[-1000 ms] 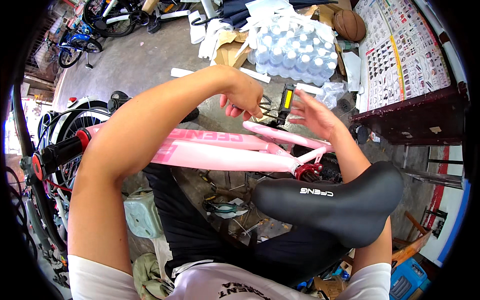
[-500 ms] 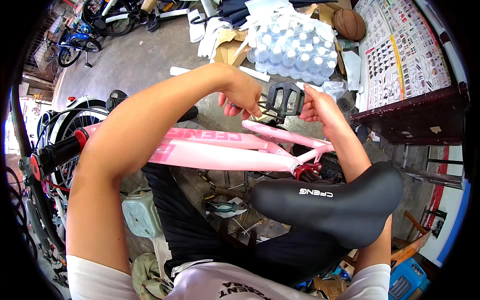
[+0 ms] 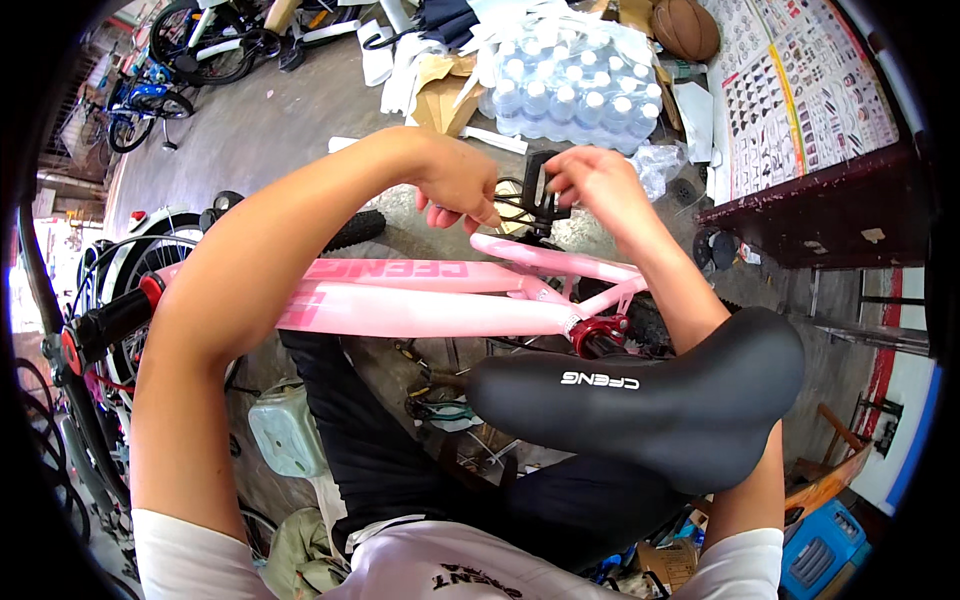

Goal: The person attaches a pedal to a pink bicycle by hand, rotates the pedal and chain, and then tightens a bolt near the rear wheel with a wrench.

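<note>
A black bicycle pedal [image 3: 540, 188] stands on edge at the far side of a pink bicycle frame [image 3: 430, 307]. My right hand [image 3: 602, 188] is at the pedal's right side, its fingers loosely bent and apart, fingertips by the pedal's edge. Left of the pedal, my left hand [image 3: 455, 185] has its fingers curled in; whatever they hold is hidden behind the hand. A black saddle [image 3: 640, 400] sits in front of my lap and covers part of my right arm. Beside it is a red seat clamp [image 3: 598, 335] on the frame.
Wrapped water bottles [image 3: 575, 95] stand beyond the pedal, with a basketball [image 3: 685, 28] behind. A dark red cabinet [image 3: 820, 210] is at right. Tools [image 3: 440, 410] lie on the floor below the frame. A handlebar grip [image 3: 110, 325] juts out at left.
The pedal has turned from showing its broad face to standing edge-on. My right hand has moved up and left, its fingers now more bent. The whole view has shifted slightly.
</note>
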`<state>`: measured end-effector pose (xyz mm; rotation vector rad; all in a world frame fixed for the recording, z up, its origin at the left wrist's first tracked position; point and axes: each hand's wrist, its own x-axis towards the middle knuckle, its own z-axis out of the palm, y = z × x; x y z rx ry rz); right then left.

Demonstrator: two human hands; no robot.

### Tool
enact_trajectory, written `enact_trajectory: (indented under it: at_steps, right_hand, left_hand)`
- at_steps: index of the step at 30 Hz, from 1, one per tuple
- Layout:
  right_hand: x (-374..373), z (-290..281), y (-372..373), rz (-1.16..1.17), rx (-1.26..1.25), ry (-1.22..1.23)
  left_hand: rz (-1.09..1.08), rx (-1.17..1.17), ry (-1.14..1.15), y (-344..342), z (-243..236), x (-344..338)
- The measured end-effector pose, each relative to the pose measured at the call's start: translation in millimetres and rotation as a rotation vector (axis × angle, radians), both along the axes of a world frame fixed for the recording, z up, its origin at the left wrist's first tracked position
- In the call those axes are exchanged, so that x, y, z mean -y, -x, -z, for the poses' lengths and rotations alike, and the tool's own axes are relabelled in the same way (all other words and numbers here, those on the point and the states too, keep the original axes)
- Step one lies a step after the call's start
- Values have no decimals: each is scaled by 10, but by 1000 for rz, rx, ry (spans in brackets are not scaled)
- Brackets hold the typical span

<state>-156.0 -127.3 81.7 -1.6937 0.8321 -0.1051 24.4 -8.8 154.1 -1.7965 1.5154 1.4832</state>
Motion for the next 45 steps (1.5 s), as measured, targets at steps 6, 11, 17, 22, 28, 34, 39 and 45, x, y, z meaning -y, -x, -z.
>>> enact_trajectory:
  at_steps: [6, 11, 17, 22, 28, 34, 39, 45]
  right_hand:
    - [94, 291, 148, 86, 26, -640]
    - [157, 86, 176, 191, -15, -557]
    - [-122, -544, 148, 86, 74, -376]
    - [-241, -602, 123, -7, 204, -501]
    - [339, 130, 352, 229, -14, -455]
    - [146, 132, 202, 91, -64, -544]
    - [-50, -340, 257, 137, -14, -309]
    - [-286, -565, 193, 54, 122, -329]
  left_hand:
    - [-8, -10, -14, -20, 46, 7]
    - [-5, -10, -7, 18, -13, 40]
    - [-6, 19, -14, 13, -20, 9]
    - [5, 22, -14, 4, 1, -11]
    - [12, -3, -2, 42, 9, 71]
    - [-20, 5, -18, 3, -4, -3]
    - [-15, -2, -19, 3, 1, 15]
    - [2, 24, 1, 1, 50, 2]
